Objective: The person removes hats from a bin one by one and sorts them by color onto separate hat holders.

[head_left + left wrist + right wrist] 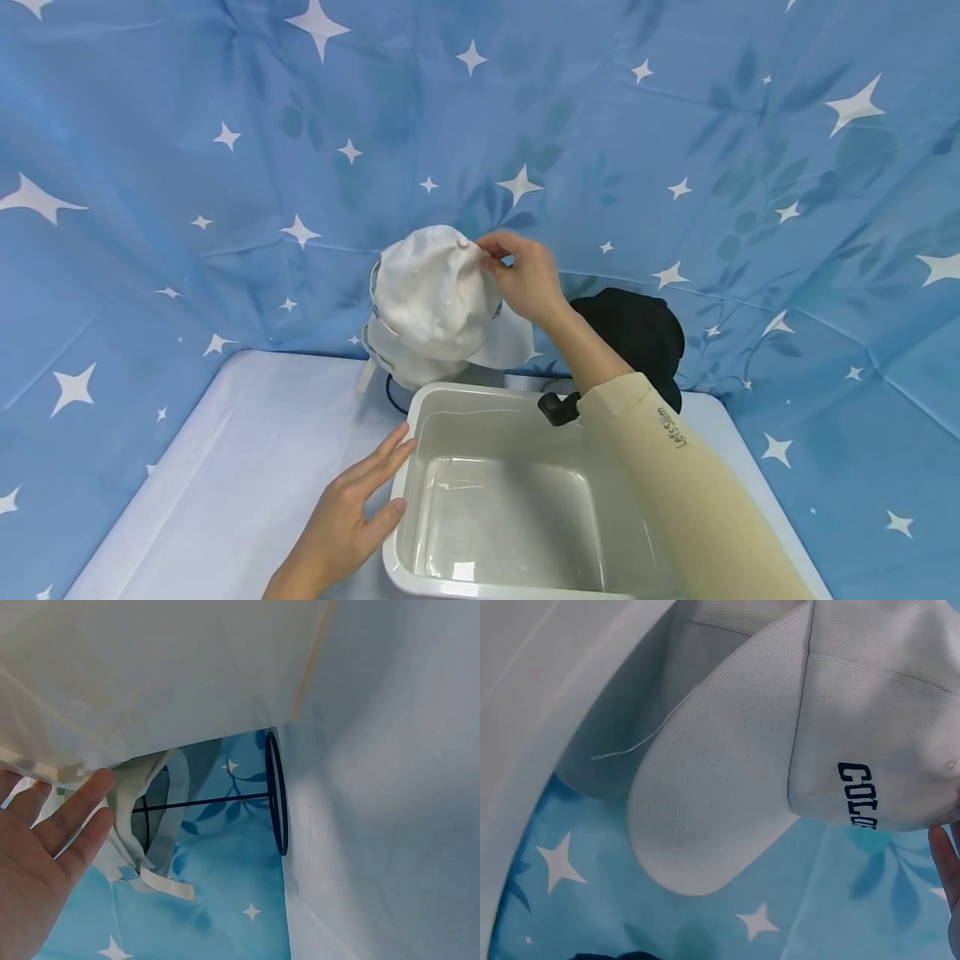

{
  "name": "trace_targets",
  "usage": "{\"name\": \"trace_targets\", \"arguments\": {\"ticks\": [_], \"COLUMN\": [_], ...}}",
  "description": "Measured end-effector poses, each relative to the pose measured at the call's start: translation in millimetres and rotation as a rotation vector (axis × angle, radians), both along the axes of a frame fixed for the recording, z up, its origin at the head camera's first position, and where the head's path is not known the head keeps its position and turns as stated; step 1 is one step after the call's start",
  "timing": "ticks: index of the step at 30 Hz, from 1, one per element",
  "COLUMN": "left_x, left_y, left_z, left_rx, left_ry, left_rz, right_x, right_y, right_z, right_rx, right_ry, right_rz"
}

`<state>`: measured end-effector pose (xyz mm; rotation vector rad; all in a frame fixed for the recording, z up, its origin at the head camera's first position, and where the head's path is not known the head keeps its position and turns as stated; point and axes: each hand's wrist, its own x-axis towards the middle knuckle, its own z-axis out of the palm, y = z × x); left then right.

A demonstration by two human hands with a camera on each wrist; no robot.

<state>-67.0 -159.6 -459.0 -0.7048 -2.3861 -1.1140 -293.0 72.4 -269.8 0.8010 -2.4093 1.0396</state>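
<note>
My right hand (528, 275) pinches the crown of a white baseball cap (427, 292), fingertips beside its top button. Dark letters, partly hidden, mark the cap's front in the right wrist view, and the brim (712, 780) points away from the fingers. Beneath it in the head view is another pale cap (408, 364). A black wire stand (277, 795) reaches into the pale headwear in the left wrist view. My left hand (348, 508) has its fingers extended, fingertips at the left rim of a light grey plastic basin (400, 533).
A black cap (637, 333) is at the back right, partly behind my right forearm. A small black object (558, 408) shows beside the sleeve, over the basin's far rim. The white table (247, 467) meets a blue star-patterned cloth (420, 100) behind.
</note>
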Motion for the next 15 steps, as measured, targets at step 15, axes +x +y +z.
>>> {"name": "trace_targets", "arguments": {"ticks": [15], "left_x": [-2.6], "left_y": [1.6], "left_z": [-2.0], "left_rx": [0.023], "left_ry": [0.009], "left_rz": [-0.015], "right_x": [-9.1], "right_y": [-7.7], "right_z": [-31.9], "right_rx": [0.003], "right_ry": [-0.009], "right_rz": [0.039]}}
